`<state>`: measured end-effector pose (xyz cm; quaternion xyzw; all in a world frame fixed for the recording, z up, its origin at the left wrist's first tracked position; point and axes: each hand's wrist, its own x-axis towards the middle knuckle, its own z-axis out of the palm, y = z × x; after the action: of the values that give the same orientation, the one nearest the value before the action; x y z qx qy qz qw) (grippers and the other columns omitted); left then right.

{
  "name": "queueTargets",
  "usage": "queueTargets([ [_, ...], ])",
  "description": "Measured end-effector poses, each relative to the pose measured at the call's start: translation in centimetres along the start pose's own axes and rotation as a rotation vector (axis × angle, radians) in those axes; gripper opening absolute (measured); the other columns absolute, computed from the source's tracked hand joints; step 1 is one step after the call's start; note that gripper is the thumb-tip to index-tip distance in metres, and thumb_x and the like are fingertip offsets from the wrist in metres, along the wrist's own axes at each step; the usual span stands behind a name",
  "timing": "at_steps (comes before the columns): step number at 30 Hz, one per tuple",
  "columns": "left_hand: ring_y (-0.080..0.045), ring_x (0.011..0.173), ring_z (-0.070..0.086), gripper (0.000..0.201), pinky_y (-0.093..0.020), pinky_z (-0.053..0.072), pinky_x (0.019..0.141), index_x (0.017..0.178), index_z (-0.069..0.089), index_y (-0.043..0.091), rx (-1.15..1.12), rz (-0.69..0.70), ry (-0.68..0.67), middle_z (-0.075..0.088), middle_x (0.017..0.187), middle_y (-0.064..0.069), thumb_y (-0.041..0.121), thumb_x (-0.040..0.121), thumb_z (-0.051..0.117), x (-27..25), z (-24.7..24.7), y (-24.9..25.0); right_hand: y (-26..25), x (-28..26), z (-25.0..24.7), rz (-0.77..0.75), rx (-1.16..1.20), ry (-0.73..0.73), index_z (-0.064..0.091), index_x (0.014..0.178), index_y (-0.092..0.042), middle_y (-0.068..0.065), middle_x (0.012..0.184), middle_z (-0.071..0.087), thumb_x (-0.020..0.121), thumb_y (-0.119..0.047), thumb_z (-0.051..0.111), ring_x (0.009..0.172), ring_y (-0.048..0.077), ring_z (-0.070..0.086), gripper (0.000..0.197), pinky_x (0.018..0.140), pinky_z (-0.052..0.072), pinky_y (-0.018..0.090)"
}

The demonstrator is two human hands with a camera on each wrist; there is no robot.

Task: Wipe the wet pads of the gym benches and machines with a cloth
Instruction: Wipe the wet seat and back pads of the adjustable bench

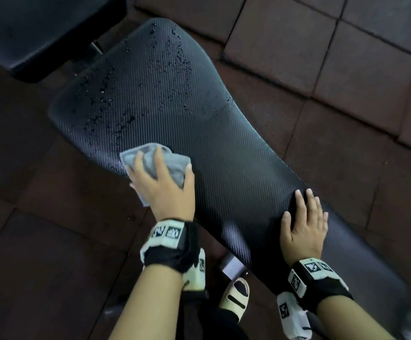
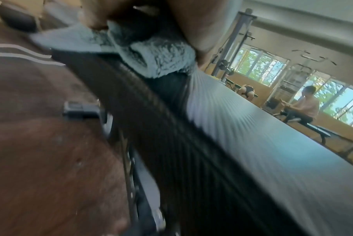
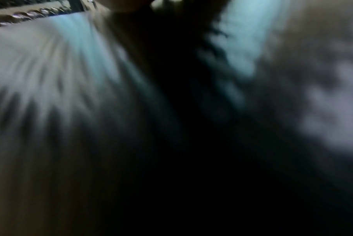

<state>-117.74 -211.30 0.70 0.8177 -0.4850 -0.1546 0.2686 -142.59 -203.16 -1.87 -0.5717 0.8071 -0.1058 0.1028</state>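
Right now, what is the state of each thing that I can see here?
bench pad: far half beaded with water, near half looks dry
cloth: bunched, pressed on the pad's left edge
left hand: grips the cloth
right hand: flat on the pad, fingers straight, holds nothing
second pad: too dark to tell if wet

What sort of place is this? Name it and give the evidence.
Most likely a gym. The left hand presses a cloth on a wet bench pad, rubber floor tiles lie around it, and a weight machine stands by the windows.
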Motion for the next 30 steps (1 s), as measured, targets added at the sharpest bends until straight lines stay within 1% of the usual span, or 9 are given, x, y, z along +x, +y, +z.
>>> queueTargets([
  [4, -0.025, 0.14, 0.014, 0.098, -0.015, 0.014, 0.114, 0.147, 0.019, 0.001, -0.41, -0.305, 0.046, 0.009, 0.152, -0.021, 0.038, 0.076, 0.074, -6.5, 0.1, 0.7, -1.4, 1.0, -1.1, 0.063, 0.013, 0.004, 0.044, 0.138, -0.015, 0.007, 0.149, 0.037, 0.081, -0.045, 0.033, 0.134, 0.031, 0.035, 0.065, 0.11, 0.023, 0.052],
  [7, -0.018, 0.145, 0.002, 0.106, -0.013, 0.006, 0.111, 0.151, 0.002, 0.009, -0.575, -0.532, -0.035, -0.003, 0.157, -0.013, 0.04, 0.078, 0.072, -8.2, 1.0, 1.8, -3.6, 2.7, -1.3, 0.024, 0.03, 0.019, 0.041, 0.14, -0.015, 0.006, 0.153, 0.03, 0.084, -0.047, 0.033, 0.135, 0.027, 0.033, 0.065, 0.111, 0.022, 0.051],
  [10, -0.016, 0.142, 0.014, 0.103, -0.011, 0.013, 0.113, 0.151, 0.006, 0.007, -0.602, -0.543, 0.04, 0.012, 0.155, -0.015, 0.038, 0.079, 0.073, -7.4, 1.7, 1.7, -6.3, 4.8, -0.8, -0.079, 0.036, -0.034, 0.033, 0.145, -0.017, 0.003, 0.157, 0.021, 0.086, -0.049, 0.029, 0.142, 0.021, 0.022, 0.067, 0.115, 0.012, 0.048],
  [12, -0.014, 0.137, 0.02, 0.099, 0.005, 0.012, 0.099, 0.15, 0.01, 0.006, -0.602, -0.561, 0.082, 0.019, 0.152, -0.015, 0.035, 0.08, 0.074, -5.8, 1.6, 1.3, -8.2, 6.4, -0.3, -0.122, 0.051, -0.088, 0.027, 0.148, -0.019, 0.0, 0.158, 0.014, 0.087, -0.052, 0.026, 0.145, 0.018, 0.013, 0.069, 0.116, 0.006, 0.046],
  [14, -0.019, 0.137, 0.021, 0.096, 0.01, 0.009, 0.091, 0.15, 0.012, 0.004, -0.597, -0.546, 0.116, 0.019, 0.151, -0.017, 0.032, 0.082, 0.073, -3.7, 1.1, 0.2, -9.6, 7.8, 0.2, -0.12, 0.054, -0.132, 0.023, 0.149, -0.021, -0.003, 0.159, 0.01, 0.091, -0.051, 0.03, 0.146, 0.015, 0.009, 0.066, 0.116, 0.003, 0.046],
  [19, -0.012, 0.131, 0.026, 0.089, 0.008, 0.015, 0.091, 0.148, 0.018, 0.002, -0.601, -0.529, 0.199, 0.023, 0.148, -0.018, 0.033, 0.084, 0.07, 1.7, 0.1, -2.7, -10.9, 10.1, 1.4, 0.007, 0.021, -0.224, 0.016, 0.151, -0.023, -0.005, 0.159, 0.006, 0.099, -0.042, 0.034, 0.146, 0.013, 0.004, 0.059, 0.117, 0.0, 0.046],
  [22, -0.022, 0.139, 0.026, 0.09, -0.016, 0.021, 0.111, 0.147, 0.019, 0.002, -0.593, -0.487, 0.215, 0.026, 0.15, -0.018, 0.04, 0.083, 0.069, 2.8, -0.4, -4.1, -10.7, 10.2, 1.7, 0.019, 0.01, -0.23, 0.014, 0.151, -0.024, -0.003, 0.158, 0.014, 0.098, -0.048, 0.031, 0.145, 0.014, 0.008, 0.06, 0.117, 0.001, 0.044],
  [25, -0.02, 0.14, 0.03, 0.091, -0.032, 0.024, 0.115, 0.15, 0.017, 0.008, -0.595, -0.54, 0.285, 0.029, 0.153, -0.011, 0.05, 0.082, 0.062, 5.8, -1.2, -6.4, -10.7, 10.3, 1.4, 0.026, 0.012, -0.273, 0.011, 0.151, -0.026, -0.002, 0.158, 0.016, 0.096, -0.056, 0.033, 0.145, 0.014, 0.01, 0.066, 0.117, 0.003, 0.044],
  [30, -0.02, 0.127, 0.048, 0.088, -0.027, 0.037, 0.104, 0.147, 0.023, 0.011, -0.598, -0.574, 0.334, 0.044, 0.143, -0.007, 0.047, 0.081, 0.067, 9.2, -3.1, -7.7, -10.8, 10.3, 1.1, 0.022, -0.034, -0.339, 0.005, 0.151, -0.028, -0.001, 0.158, 0.014, 0.075, -0.074, 0.023, 0.144, 0.016, 0.011, 0.091, 0.116, 0.004, 0.043],
])
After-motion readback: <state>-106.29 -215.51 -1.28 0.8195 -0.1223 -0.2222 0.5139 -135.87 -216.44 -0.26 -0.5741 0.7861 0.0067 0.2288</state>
